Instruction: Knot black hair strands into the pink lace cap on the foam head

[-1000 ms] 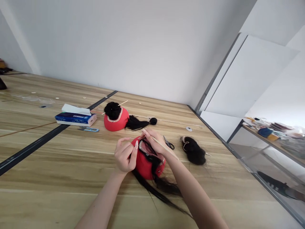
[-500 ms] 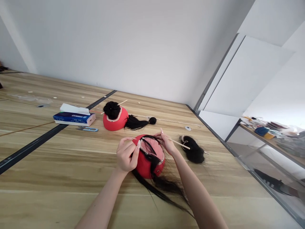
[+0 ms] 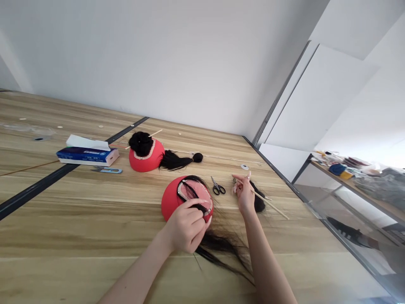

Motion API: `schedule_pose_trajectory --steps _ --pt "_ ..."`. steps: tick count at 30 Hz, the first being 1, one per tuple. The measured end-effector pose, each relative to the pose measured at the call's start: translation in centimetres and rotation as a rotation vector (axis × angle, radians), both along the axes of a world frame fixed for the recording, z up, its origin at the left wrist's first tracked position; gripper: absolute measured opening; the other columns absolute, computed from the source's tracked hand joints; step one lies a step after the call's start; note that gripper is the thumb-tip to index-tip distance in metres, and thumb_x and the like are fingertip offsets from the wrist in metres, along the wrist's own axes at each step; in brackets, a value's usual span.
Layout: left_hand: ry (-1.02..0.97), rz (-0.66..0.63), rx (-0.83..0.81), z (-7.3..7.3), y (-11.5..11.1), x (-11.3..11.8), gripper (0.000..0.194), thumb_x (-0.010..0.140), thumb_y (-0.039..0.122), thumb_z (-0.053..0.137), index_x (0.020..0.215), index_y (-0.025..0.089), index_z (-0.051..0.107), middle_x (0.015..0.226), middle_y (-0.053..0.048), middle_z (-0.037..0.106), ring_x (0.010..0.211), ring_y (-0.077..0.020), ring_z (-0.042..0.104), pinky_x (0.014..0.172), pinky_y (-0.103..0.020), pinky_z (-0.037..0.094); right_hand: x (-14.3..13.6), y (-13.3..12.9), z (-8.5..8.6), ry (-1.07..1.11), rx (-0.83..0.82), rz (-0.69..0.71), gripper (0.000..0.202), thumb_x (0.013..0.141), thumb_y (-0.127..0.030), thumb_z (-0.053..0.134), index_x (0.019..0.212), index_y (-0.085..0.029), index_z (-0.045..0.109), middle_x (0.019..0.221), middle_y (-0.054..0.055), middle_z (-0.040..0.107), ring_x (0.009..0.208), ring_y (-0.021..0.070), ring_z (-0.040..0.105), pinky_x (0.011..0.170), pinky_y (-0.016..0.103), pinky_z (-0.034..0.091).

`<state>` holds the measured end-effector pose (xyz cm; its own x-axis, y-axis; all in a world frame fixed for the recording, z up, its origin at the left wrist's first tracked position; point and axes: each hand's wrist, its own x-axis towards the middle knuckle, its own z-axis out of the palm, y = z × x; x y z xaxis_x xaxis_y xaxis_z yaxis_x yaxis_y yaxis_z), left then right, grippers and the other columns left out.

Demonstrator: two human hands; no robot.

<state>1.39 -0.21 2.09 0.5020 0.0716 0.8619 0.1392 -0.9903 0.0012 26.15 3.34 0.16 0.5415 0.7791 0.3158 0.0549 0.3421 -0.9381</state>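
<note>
Reading the head view for writing first: the blue-and-white tissue box [image 3: 84, 155] carries pale lettering on its long side, too small to make out. A black shoe [image 3: 348, 232] at lower right bears pale stripes.

Compared with half a second ago: the right hand [image 3: 245, 194] has left the edge of the near red form [image 3: 169, 200] and is now over the dark hair bundle [image 3: 259, 204] to its right. Its fingers hold a thin wooden stick [image 3: 272, 204]; contact with the bundle cannot be told. The left hand [image 3: 188, 226] has shifted from the form's left rim to its near side, fingers curled in, covering part of the hair there; whether strands are pinched cannot be told. Scissors [image 3: 218, 189], hidden before, now show between form and right hand.

Surface: wood-grain table [image 3: 95, 228] crossed by a dark strip [image 3: 38, 185]. Near form stands mid-table, long loose hair [image 3: 218, 247] trailing toward the viewer. Farther back, a second red form [image 3: 147, 164] bears a black bun; a ponytail [image 3: 174, 160] lies just beside it.

Room: plain pale wall [image 3: 158, 59] behind; cluttered shelf [image 3: 335, 173] at right.
</note>
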Motion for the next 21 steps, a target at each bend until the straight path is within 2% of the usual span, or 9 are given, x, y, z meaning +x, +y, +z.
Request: schedule_pose_trajectory --steps 5,10,14,21 --pt "0.105 -0.001 -0.004 -1.7 -0.5 1.4 0.030 0.084 0.010 0.049 0.055 0.018 0.049 0.051 0.003 0.043 0.049 -0.0107 0.034 0.089 -0.036 0.055 -3.9 -1.1 0.9 0.160 0.113 0.147 0.051 0.085 -0.064 0.052 0.082 -0.016 0.069 0.054 -0.003 0.051 0.047 0.0129 0.053 0.047 0.030 0.052" --pt "0.138 -0.007 -0.008 -2.1 -0.4 1.5 0.033 0.086 0.012 0.046 0.054 0.018 0.050 0.051 0.002 0.044 0.049 -0.0114 0.037 0.081 -0.035 0.055 -6.9 -2.8 0.9 0.107 0.095 0.165 0.044 0.087 -0.060 0.053 0.079 -0.019 0.066 0.052 -0.006 0.046 0.042 0.0117 0.049 0.041 0.030 0.053" --pt "0.152 -0.022 -0.007 -1.9 -0.7 1.7 0.032 0.086 0.011 0.046 0.055 0.017 0.051 0.052 0.001 0.047 0.050 -0.0119 0.039 0.070 -0.032 0.054 -7.6 -4.0 0.9 0.074 0.086 0.196 0.042 0.088 -0.060 0.053 0.076 -0.022 0.064 0.049 -0.008 0.041 0.037 0.0114 0.046 0.044 0.033 0.056" --pt "0.133 -0.031 -0.002 -1.8 -1.0 1.9 0.030 0.084 0.010 0.048 0.056 0.017 0.050 0.053 0.000 0.048 0.052 -0.0126 0.040 0.066 -0.031 0.051 -8.0 -4.5 0.9 0.111 0.036 0.269 0.048 0.089 -0.065 0.047 0.074 -0.023 0.064 0.049 -0.007 0.040 0.037 0.0112 0.044 0.043 0.030 0.052"
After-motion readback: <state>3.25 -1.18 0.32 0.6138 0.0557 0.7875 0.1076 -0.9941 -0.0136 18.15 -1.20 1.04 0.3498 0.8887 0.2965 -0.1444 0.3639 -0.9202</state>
